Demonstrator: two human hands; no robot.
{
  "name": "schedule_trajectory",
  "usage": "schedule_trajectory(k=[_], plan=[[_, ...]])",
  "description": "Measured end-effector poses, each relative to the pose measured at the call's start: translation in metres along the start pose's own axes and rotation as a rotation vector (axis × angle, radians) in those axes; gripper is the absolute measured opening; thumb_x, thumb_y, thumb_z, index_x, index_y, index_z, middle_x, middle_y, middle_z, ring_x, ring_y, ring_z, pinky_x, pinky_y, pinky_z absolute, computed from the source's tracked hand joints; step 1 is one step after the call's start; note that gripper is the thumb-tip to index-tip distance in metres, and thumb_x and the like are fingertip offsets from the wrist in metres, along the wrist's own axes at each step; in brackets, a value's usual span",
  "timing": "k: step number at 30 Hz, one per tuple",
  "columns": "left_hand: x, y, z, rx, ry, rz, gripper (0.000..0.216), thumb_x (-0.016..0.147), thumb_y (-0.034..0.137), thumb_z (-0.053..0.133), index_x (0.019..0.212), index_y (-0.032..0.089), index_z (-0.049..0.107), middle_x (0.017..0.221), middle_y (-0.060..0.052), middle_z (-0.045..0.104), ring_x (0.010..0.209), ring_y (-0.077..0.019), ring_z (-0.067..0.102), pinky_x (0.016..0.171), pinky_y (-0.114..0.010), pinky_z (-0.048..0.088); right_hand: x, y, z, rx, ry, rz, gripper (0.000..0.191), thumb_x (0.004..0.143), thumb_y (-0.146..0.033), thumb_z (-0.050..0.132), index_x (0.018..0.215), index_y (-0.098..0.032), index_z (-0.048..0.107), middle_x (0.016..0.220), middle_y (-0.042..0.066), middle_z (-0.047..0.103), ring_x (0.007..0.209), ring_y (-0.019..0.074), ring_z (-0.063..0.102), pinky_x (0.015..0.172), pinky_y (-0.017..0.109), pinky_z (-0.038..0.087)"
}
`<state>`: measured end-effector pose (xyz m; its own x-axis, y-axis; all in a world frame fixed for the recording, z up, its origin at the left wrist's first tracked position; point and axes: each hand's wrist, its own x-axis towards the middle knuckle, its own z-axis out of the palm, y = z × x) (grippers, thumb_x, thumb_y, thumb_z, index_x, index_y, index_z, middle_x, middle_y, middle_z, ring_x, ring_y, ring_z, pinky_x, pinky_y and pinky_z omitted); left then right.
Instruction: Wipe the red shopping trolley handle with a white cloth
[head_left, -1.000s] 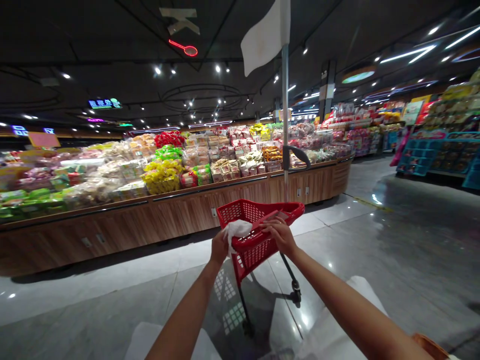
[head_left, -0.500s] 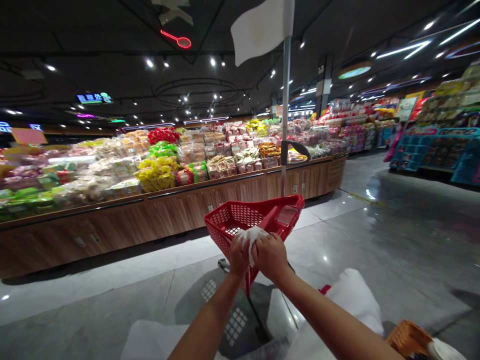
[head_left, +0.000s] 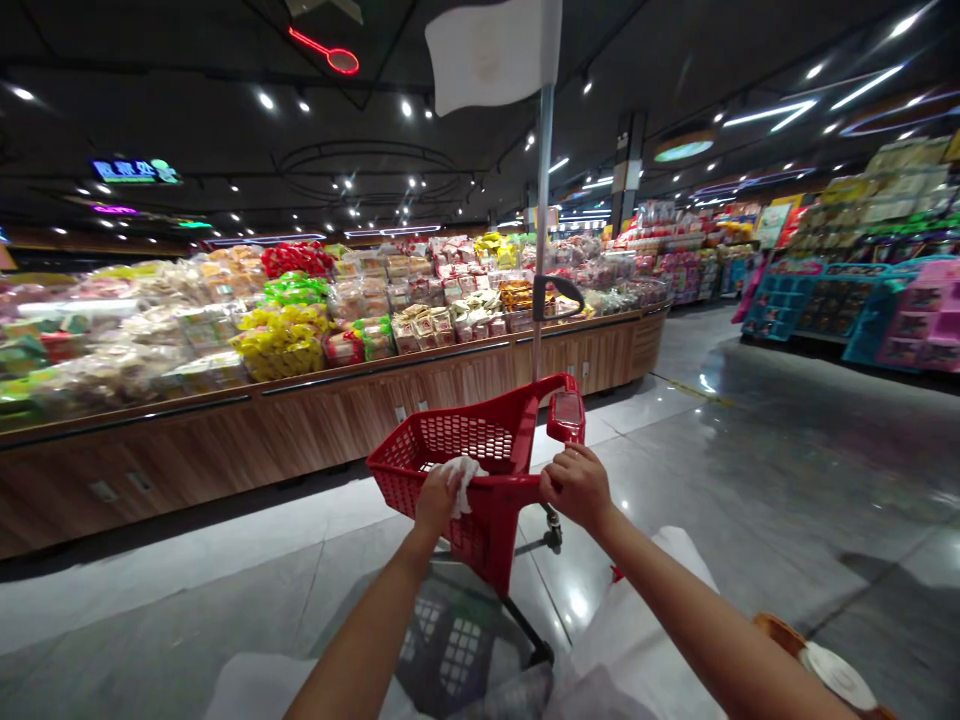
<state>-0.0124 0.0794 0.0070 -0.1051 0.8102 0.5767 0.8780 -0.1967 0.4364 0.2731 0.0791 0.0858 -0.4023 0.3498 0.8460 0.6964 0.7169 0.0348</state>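
Observation:
A red plastic shopping cart [head_left: 442,450] stands right in front of me on the glossy floor. My left hand [head_left: 437,497] is closed on a white cloth [head_left: 461,473] and presses it against the cart's near rim. My right hand [head_left: 576,485] is closed round the red handle bar [head_left: 564,412] at the cart's right corner. A metal pole [head_left: 541,230] rises from the cart and carries a white flag [head_left: 487,50] at the top.
A long wooden display counter [head_left: 330,410] heaped with packaged snacks runs across the left and middle. Blue and pink crates [head_left: 840,305] and more shelves stand at the right. Grey shiny floor [head_left: 787,470] stretches ahead to the right.
The cart has swung round so its handle faces me. My hands, close together half a second ago, have parted: the left stays on the rim with the cloth, the right went to the handle.

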Motion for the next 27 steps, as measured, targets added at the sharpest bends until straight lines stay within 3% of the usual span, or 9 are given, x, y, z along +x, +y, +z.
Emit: schedule_trajectory(k=[6, 11, 14, 17, 21, 24, 27], plan=[[0.007, 0.047, 0.017, 0.058, -0.047, 0.111, 0.031, 0.096, 0.031, 0.037, 0.113, 0.021, 0.061, 0.11, -0.008, 0.065, 0.107, -0.0213, 0.056, 0.098, -0.041, 0.043, 0.006, -0.025, 0.038, -0.222, -0.242, 0.184, 0.019, 0.087, -0.016, 0.047, 0.081, -0.019, 0.065, 0.08, 0.008, 0.065, 0.08, 0.0225, 0.054, 0.093, 0.044, 0.026], [0.01, 0.089, 0.037, 0.112, -0.11, 0.206, 0.034, 0.095, 0.028, 0.039, 0.126, 0.021, 0.051, 0.129, -0.008, 0.056, 0.12, -0.0234, 0.047, 0.106, -0.045, 0.034, -0.006, -0.022, 0.067, -0.272, -0.224, 0.224, 0.021, 0.089, -0.022, 0.046, 0.099, -0.018, 0.063, 0.099, 0.01, 0.064, 0.098, 0.0265, 0.05, 0.099, 0.046, 0.016], [0.017, 0.083, 0.036, 0.177, -0.208, 0.207, 0.035, 0.091, 0.023, 0.046, 0.125, 0.021, 0.051, 0.125, -0.008, 0.058, 0.114, -0.0229, 0.051, 0.103, -0.042, 0.038, -0.013, -0.003, 0.066, -0.269, -0.195, 0.149, 0.021, 0.091, -0.024, 0.043, 0.096, -0.02, 0.063, 0.096, 0.008, 0.064, 0.095, 0.024, 0.049, 0.098, 0.042, 0.016], [0.018, 0.055, 0.021, 0.216, -0.29, 0.185, 0.031, 0.089, 0.021, 0.051, 0.119, 0.022, 0.054, 0.116, -0.006, 0.063, 0.104, -0.0206, 0.055, 0.094, -0.035, 0.042, -0.019, 0.012, 0.061, -0.267, -0.156, 0.066, 0.022, 0.093, -0.028, 0.043, 0.091, -0.021, 0.064, 0.091, 0.006, 0.063, 0.09, 0.0222, 0.048, 0.094, 0.039, 0.018], [0.002, 0.025, 0.001, 0.277, -0.275, 0.095, 0.03, 0.088, 0.019, 0.051, 0.117, 0.024, 0.055, 0.11, -0.003, 0.064, 0.099, -0.0191, 0.057, 0.091, -0.034, 0.042, -0.025, 0.018, 0.062, -0.25, -0.086, 0.043, 0.02, 0.091, -0.029, 0.046, 0.09, -0.021, 0.064, 0.088, 0.006, 0.063, 0.086, 0.0217, 0.047, 0.092, 0.04, 0.02], [-0.01, 0.04, 0.002, 0.364, -0.186, 0.006, 0.026, 0.088, 0.025, 0.052, 0.114, 0.023, 0.057, 0.107, -0.006, 0.063, 0.1, -0.0223, 0.056, 0.093, -0.038, 0.04, -0.029, 0.016, 0.066, -0.22, -0.061, 0.086, 0.019, 0.088, -0.028, 0.047, 0.088, -0.021, 0.065, 0.087, 0.006, 0.063, 0.087, 0.0222, 0.046, 0.091, 0.04, 0.021], [-0.007, 0.08, 0.016, 0.361, -0.187, 0.02, 0.024, 0.088, 0.029, 0.052, 0.11, 0.022, 0.058, 0.104, -0.006, 0.063, 0.098, -0.023, 0.055, 0.092, -0.039, 0.04, -0.032, 0.014, 0.067, -0.2, -0.049, 0.118, 0.019, 0.086, -0.028, 0.047, 0.086, -0.02, 0.065, 0.087, 0.007, 0.062, 0.089, 0.0228, 0.045, 0.091, 0.04, 0.022]])
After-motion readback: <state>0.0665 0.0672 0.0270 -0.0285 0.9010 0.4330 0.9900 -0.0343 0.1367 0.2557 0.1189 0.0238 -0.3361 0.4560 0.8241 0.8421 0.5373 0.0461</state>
